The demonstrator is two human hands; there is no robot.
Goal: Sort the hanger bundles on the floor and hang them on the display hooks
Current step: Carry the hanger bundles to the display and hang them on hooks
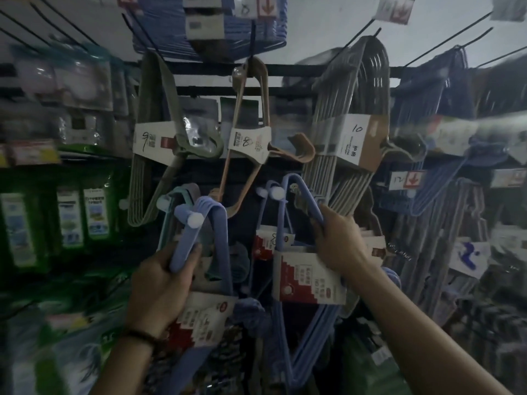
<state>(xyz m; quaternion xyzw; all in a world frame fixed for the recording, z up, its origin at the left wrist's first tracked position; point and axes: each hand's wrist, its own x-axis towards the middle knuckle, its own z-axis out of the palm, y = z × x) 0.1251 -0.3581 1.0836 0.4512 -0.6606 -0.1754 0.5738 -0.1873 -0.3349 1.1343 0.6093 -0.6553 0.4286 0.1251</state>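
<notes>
My left hand (164, 276) grips a bundle of blue hangers (196, 223) by its hook end; a red-and-white card sleeve (204, 317) wraps that bundle lower down. My right hand (338, 240) grips a second blue hanger bundle (299, 195) near its top, with its own red-and-white sleeve (306, 276) below. Both bundles are raised in front of the display wall. Above them a tan hanger bundle (251, 115) hangs on a black display hook (252, 38). The image is blurred.
Olive hangers (154, 132) hang to the left and grey hangers (350, 118) to the right, each in a white card sleeve. Dark blue hangers (445, 115) hang at far right. Bare black hooks (462, 32) jut out overhead. Packaged goods (68, 215) fill the left shelves.
</notes>
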